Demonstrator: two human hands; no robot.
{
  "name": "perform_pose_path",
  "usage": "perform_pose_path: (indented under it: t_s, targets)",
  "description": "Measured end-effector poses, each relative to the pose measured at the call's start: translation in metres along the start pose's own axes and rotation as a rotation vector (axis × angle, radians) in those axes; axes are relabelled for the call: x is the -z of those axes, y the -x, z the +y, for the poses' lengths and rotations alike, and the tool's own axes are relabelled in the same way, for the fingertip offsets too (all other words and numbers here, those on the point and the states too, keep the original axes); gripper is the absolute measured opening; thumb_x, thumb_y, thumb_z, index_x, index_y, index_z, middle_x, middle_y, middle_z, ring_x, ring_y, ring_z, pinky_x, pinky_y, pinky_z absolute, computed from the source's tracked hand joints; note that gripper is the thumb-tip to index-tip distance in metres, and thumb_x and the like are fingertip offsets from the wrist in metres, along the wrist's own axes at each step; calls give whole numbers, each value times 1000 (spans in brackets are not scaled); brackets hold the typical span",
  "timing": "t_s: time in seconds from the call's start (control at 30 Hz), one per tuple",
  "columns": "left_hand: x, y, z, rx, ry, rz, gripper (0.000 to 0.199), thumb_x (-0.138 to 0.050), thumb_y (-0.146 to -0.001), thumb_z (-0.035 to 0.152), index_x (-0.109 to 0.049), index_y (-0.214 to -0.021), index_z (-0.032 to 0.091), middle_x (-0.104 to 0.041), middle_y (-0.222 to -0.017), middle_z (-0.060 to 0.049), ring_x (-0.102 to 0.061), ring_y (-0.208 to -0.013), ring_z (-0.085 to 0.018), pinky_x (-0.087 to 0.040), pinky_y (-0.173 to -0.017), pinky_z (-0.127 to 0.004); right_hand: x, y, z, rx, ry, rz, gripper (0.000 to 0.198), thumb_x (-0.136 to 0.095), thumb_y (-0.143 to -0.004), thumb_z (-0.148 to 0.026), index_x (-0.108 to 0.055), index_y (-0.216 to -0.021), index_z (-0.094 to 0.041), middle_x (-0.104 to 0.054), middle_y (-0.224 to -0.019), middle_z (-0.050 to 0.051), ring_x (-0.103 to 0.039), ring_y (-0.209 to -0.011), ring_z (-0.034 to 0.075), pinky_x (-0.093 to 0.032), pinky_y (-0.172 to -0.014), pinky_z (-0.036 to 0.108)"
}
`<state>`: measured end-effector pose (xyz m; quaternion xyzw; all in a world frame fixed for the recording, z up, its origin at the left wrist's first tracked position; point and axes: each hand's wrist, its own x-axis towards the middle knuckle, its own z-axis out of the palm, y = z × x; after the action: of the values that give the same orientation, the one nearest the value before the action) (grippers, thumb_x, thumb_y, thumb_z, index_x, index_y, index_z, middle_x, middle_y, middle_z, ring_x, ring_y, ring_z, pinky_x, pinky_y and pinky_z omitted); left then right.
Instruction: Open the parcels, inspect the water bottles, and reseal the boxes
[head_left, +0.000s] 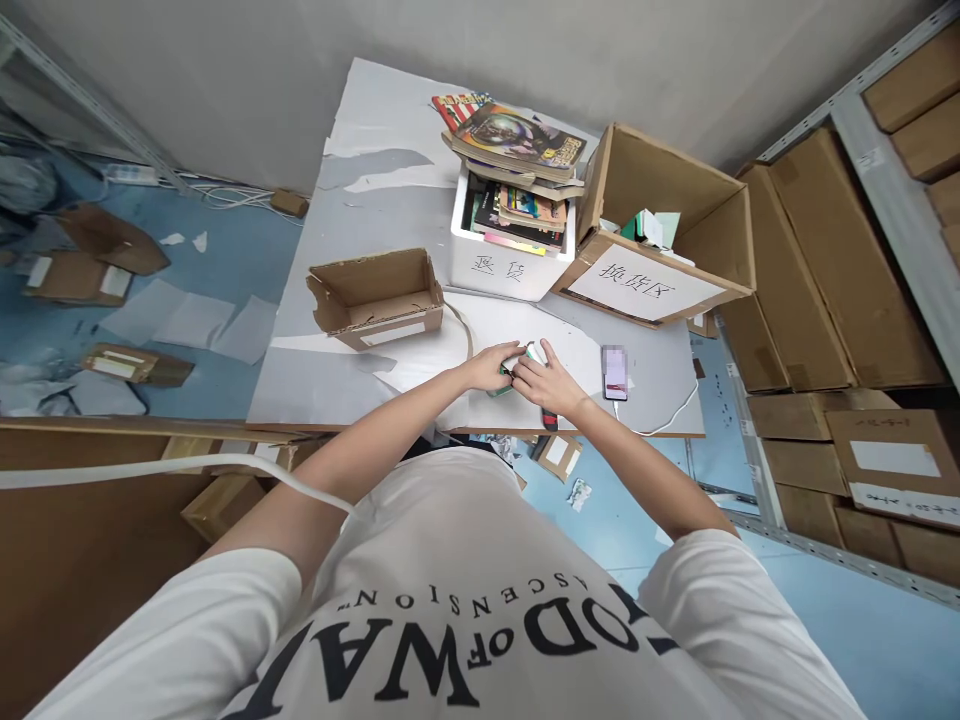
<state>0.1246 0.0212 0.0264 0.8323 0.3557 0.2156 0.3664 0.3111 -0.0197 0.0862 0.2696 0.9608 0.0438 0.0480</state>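
Near the front edge of the table, my left hand (491,367) and my right hand (550,380) come together around a small green-and-white box (535,352). The fingers of both hands are curled against it and cover most of it. A dark part shows between the fingertips, too small to make out. Just below my right hand lies a red-and-black object (550,420), possibly a cutter, at the table edge. To the right rests a phone (615,373) with its screen lit and a white cable attached.
An open cardboard box (397,330) stands left of my hands. Behind them are a white bin (495,265) heaped with books (517,140) and a large labelled carton (652,285) with small boxes inside. Shelves of cartons (847,270) line the right; papers and boxes litter the floor.
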Motion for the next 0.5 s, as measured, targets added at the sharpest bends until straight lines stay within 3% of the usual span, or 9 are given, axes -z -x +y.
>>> perform_pose_path:
  t_s: [0.1,0.23,0.33,0.43,0.5]
  targets:
    - [5,-3,6,26,-13,-45,50,-59,-75,21,-53,-124,12,-62,-123,-11,-59,-113,-23,-46,-98,-34,-11,8,-2,-6,-50,62,27,-36,-92,-9,-60,-91,-21,-63,-99,5,-50,-108,18,-25,-111,57]
    - [9,-7,20,135,-183,-94,50,-64,-76,36,-52,-121,16,-62,-118,-11,-59,-109,-27,-47,-91,-36,-26,15,-8,34,105,205,25,-39,-93,-11,-59,-83,-21,-62,-87,1,-51,-95,15,-23,-111,51]
    - [11,-8,30,220,-320,-129,43,-52,-86,34,-47,-126,18,-61,-117,-14,-62,-104,-28,-47,-86,-37,-34,17,-9,34,162,273,26,-40,-93,-10,-58,-78,-22,-60,-78,-2,-50,-85,13,-21,-110,44]
    - [12,-3,35,306,-338,-100,39,-40,-91,24,-44,-129,16,-66,-105,-15,-66,-92,-28,-47,-79,-37,-37,21,-8,-81,109,241,28,-40,-94,-10,-60,-80,-23,-64,-81,-2,-51,-88,13,-19,-107,39]
    - [10,3,32,391,-270,0,41,-40,-90,18,-42,-131,15,-69,-93,-12,-66,-88,-27,-47,-77,-35,-36,25,-8,-224,63,191,27,-39,-94,-12,-62,-86,-24,-67,-89,1,-51,-94,14,-16,-106,40]
